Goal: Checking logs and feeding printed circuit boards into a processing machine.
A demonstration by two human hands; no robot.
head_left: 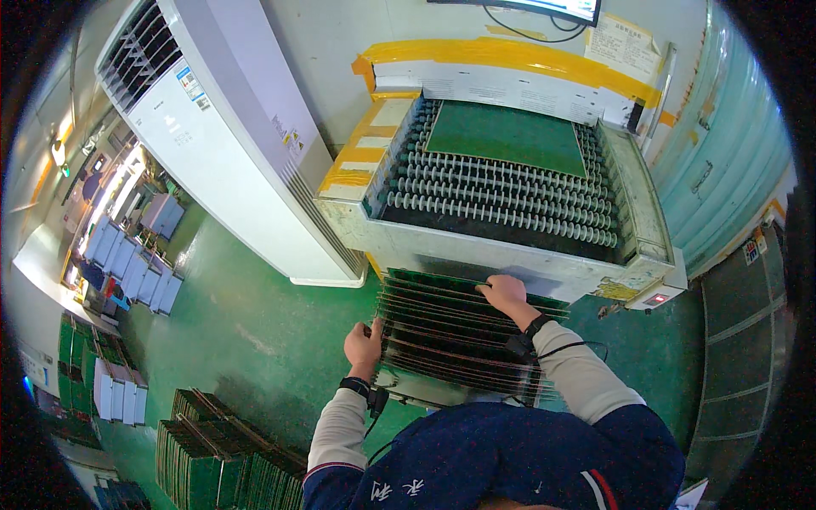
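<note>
Curling at the green panels (455, 327) racked at mid-frame, the left hand (363, 347) touches their left edges, the right hand (507, 297) a top edge; whether the fingers (486, 290) pinch, I cannot tell.

Okay, lettering check: two white characters stand out on the navy shirt (510, 442). The wall notice (625, 44), the tall air conditioner's front sticker (192, 87) and the white panel (510, 95) behind the rollers all carry print (way too tiny to read, sorry).
</note>
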